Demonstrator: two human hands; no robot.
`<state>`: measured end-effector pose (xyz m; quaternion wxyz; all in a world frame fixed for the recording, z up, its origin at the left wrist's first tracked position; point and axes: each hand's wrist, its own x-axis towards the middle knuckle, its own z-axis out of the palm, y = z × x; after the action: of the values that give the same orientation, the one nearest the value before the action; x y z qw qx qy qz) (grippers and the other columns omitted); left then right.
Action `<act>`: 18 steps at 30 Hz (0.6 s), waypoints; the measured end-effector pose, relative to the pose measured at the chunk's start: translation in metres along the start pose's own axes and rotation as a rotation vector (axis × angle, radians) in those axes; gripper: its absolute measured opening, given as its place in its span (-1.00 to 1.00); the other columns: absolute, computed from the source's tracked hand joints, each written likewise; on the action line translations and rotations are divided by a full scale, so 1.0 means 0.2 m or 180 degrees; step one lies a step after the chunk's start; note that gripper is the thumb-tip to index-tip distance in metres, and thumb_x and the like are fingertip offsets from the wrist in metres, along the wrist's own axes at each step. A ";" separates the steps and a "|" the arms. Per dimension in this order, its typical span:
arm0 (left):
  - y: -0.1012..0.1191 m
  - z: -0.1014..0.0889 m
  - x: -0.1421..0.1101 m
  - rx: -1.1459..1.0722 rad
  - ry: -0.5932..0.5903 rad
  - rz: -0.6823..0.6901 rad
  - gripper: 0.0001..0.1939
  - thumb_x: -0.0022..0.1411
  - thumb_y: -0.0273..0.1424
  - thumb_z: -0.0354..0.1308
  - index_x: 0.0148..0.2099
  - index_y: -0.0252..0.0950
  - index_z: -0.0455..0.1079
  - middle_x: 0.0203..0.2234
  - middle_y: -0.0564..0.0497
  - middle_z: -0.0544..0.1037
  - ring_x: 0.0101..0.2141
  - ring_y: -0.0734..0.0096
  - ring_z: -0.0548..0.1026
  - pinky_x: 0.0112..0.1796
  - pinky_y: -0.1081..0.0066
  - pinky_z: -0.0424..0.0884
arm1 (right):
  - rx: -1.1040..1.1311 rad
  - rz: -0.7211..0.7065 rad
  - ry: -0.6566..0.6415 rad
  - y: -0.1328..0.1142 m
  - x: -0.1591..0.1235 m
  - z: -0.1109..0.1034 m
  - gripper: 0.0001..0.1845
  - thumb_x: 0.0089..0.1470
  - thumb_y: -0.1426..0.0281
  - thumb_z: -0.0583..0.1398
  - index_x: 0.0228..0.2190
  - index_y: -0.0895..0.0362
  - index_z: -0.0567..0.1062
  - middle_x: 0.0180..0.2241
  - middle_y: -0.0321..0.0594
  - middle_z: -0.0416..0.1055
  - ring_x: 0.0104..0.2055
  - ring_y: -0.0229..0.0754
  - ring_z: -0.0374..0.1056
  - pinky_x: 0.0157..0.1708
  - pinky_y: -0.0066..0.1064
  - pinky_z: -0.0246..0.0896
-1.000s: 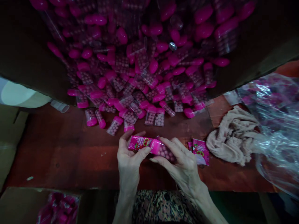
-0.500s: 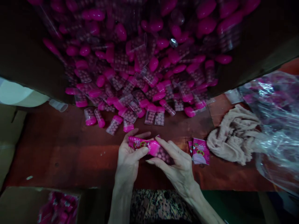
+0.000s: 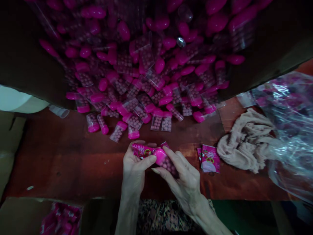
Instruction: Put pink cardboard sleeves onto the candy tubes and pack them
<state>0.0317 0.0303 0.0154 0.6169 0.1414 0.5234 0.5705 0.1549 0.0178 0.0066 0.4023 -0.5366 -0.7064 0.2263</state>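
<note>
My left hand (image 3: pixel 134 171) is closed on a printed pink wrapper sleeve (image 3: pixel 143 150), the thumb pressing where the sleeve meets a pink cap. That cap belongs to a clear candy container (image 3: pixel 168 164) filled with small round balls, which my right hand (image 3: pixel 187 178) grips between thumb and fingers. The container lies tilted, cap towards my left hand. How far the sleeve goes over the cap I cannot tell. Just beyond my hands, several similar capped containers (image 3: pixel 118 131) lie on the reddish table. To the right is a small stack of flat printed sleeves (image 3: pixel 210 159).
A large heap of pink-capped containers (image 3: pixel 146 81) spills from a dark box at the back. On the right are a crumpled beige cloth (image 3: pixel 246 140) and a shiny plastic bag (image 3: pixel 290 130). A cardboard box (image 3: pixel 24 215) with pink packs stands lower left.
The two hands and the container have shifted only slightly, with the sleeve and cap still held together. The view has moved a little; nothing was let go.
</note>
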 end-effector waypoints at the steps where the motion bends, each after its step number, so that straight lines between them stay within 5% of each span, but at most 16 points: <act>1: 0.00 0.00 0.00 -0.0042 -0.0036 -0.0020 -0.55 -0.14 -0.60 0.28 -0.16 -0.26 0.28 -0.35 0.01 0.58 -0.32 0.35 0.54 -0.23 0.35 0.42 | 0.0013 -0.0006 -0.0024 -0.01 0.00 -0.01 -0.57 0.08 0.32 0.19 0.00 0.14 0.37 -0.28 -0.12 0.52 -0.32 -0.15 0.46 -0.37 -0.38 0.48; 7: 0.01 -0.01 0.00 -0.0043 -0.0194 -0.0150 -0.56 -0.17 -0.60 0.30 -0.19 -0.27 0.27 -0.35 -0.01 0.59 -0.34 0.35 0.54 -0.28 0.36 0.43 | 0.0470 0.0478 -0.0222 -0.02 0.03 -0.06 -0.69 -0.04 0.38 0.28 -0.19 0.16 0.51 -0.33 -0.19 0.56 -0.37 -0.19 0.49 -0.39 -0.44 0.48; 12: 0.06 -0.01 0.01 0.0262 -0.0415 -0.0213 -0.48 -0.21 -0.64 0.32 -0.17 -0.25 0.26 -0.29 -0.03 0.58 -0.34 0.36 0.54 -0.30 0.39 0.43 | 0.0836 0.0699 -0.0418 -0.01 0.04 -0.07 -0.61 -0.08 0.38 0.29 -0.14 0.15 0.49 -0.25 -0.16 0.56 -0.34 -0.16 0.51 -0.31 -0.37 0.48; 18: -0.02 0.03 -0.02 -0.0332 0.0059 -0.0360 -0.62 -0.13 -0.45 0.31 -0.19 -0.27 0.33 -0.30 -0.06 0.59 -0.31 0.27 0.54 -0.24 0.29 0.42 | 0.0794 0.0903 -0.0006 -0.03 0.05 -0.06 -0.71 -0.08 0.40 0.29 -0.23 0.09 0.52 -0.38 -0.27 0.56 -0.43 -0.20 0.49 -0.40 -0.43 0.48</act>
<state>0.0402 0.0285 0.0164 0.6498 0.0740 0.5058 0.5625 0.1606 0.0234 0.0204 0.4291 -0.5766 -0.5904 0.3671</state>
